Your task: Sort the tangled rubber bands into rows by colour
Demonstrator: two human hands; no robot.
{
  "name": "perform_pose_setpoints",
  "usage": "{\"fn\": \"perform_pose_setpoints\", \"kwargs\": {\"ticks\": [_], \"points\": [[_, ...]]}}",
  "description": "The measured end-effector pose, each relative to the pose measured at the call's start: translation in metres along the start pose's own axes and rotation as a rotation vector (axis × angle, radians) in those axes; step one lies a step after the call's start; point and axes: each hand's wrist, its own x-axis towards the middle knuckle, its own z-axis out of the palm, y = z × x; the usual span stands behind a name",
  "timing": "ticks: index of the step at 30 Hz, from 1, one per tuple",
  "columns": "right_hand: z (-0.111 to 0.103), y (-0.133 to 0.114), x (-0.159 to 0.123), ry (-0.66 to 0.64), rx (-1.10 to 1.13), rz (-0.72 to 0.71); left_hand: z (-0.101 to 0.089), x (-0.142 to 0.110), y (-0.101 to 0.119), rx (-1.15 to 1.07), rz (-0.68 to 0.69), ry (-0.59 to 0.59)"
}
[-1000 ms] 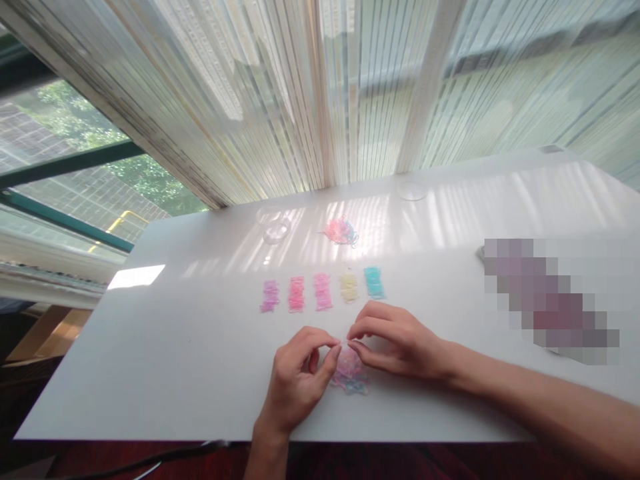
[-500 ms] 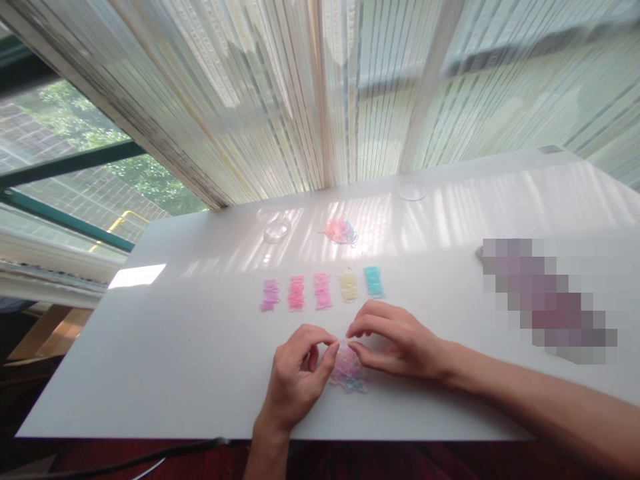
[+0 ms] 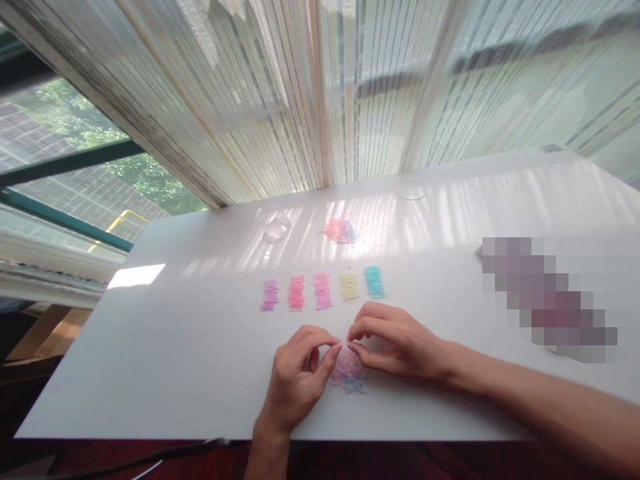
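Observation:
My left hand (image 3: 300, 367) and my right hand (image 3: 400, 343) face each other, each with thumb and index fingertip pinched together. Between the fingertips is a tiny pale rubber band, barely visible. Just beneath them lies a loose pile of small pastel rubber bands (image 3: 349, 377), partly covered by the fingers. Beyond my hands, bands lie in neat colour stacks: purple (image 3: 270, 295), coral pink (image 3: 297, 293), light pink (image 3: 323, 291), yellow (image 3: 349, 286) and turquoise (image 3: 373, 282).
Farther back on the white table (image 3: 190, 360) is a second mixed heap of bands (image 3: 341, 230). Clear round dishes (image 3: 277, 231) stand to its left, and a clear round piece (image 3: 413, 191) lies back right. A blurred-out object (image 3: 547, 300) lies at right. Blinds hang behind.
Both hands keep nearly the same place above the pile. The fingertips have shifted very slightly, and the thin band between them shows less clearly now.

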Motion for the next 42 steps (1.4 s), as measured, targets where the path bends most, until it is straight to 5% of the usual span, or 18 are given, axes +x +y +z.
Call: {"fn": "perform_pose_setpoints", "kwargs": {"ticks": [15, 42], "points": [[0.0004, -0.0004, 0.0006, 0.052, -0.005, -0.004, 0.0015, -0.0028, -0.0023, 0.028, 0.020, 0.002], [-0.0010, -0.0005, -0.0020, -0.052, 0.050, 0.042, 0.0008, -0.0023, -0.0029, 0.052, 0.073, 0.004]]}}
